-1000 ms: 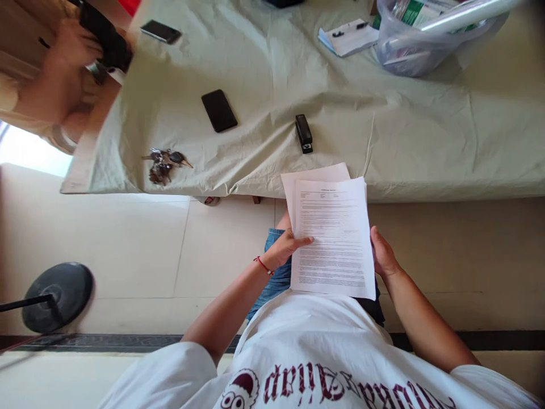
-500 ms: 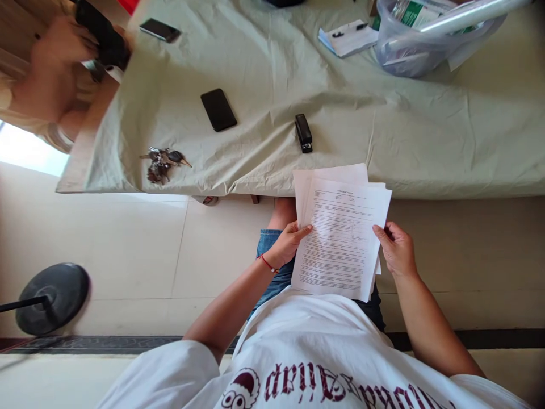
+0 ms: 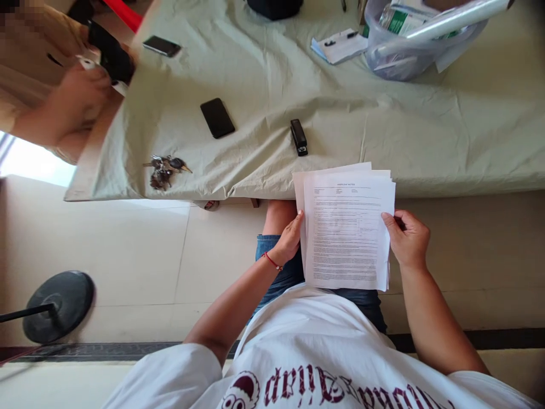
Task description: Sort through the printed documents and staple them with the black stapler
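A loose stack of printed paper sheets (image 3: 347,238) is held over my lap, its far end overlapping the table edge. The sheets are fanned unevenly, and some stick out at the top and left. My right hand (image 3: 409,236) pinches the right edge, thumb on top and fingers curled behind. Along the left edge lies my left hand (image 3: 292,236), its thumb at the paper's side and its other fingers mostly hidden by the sheets. A black stapler (image 3: 298,137) rests on the table just beyond the papers.
On the cloth-covered table (image 3: 255,165) lie keys (image 3: 166,170), a black phone (image 3: 217,118), another phone (image 3: 162,46) and a notepad (image 3: 340,46). A plastic basket (image 3: 400,65) stands far right. Another person's hand (image 3: 85,91) is at the left. A round black stand base (image 3: 59,307) sits on the floor.
The stack has turned straighter and its sheets have shifted against each other. My left thumb has slid from the top sheet to the left edge. My right hand has moved slightly right.
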Available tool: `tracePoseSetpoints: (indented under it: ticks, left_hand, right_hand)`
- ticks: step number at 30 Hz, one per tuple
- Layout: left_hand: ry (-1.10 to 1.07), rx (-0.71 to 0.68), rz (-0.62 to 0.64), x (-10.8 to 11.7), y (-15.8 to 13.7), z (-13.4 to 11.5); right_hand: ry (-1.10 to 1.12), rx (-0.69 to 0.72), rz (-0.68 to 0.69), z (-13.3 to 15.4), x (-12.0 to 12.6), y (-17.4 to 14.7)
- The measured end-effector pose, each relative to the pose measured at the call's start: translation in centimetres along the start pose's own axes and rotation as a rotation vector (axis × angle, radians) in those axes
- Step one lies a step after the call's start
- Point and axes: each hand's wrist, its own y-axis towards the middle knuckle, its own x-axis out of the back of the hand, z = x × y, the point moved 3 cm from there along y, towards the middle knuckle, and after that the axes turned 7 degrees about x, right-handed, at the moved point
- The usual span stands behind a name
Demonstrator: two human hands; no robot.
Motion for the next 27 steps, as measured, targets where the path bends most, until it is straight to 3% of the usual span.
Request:
tracePoseSetpoints:
  ticks: [6, 17, 21, 25, 27]
  left_hand:
    - [0.048, -0.144, 0.022, -0.2, -0.3, -0.3]
    - [0.084, -0.045, 0.043, -0.7, -0.8, 0.5]
    - [0.075, -0.024, 0.048, -0.6, -0.8, 0.9]
    - [0.030, 0.003, 0.057, -0.1, -0.8, 1.1]
    - [-0.007, 0.051, 0.056, 0.2, -0.9, 1.1]
  right_hand:
    - [0.060, -0.031, -0.028, -0.1, -0.5, 0.6]
    - [0.139, -0.086, -0.026, 0.6, -1.9, 1.8]
    - [0.118, -0.065, 0.058, 0.8, -2.3, 2.2]
    - [0.089, -0.010, 0.034, -0.4, -3.2, 2.8]
    - [0.155, -0.075, 0.000, -1.6, -3.8, 2.7]
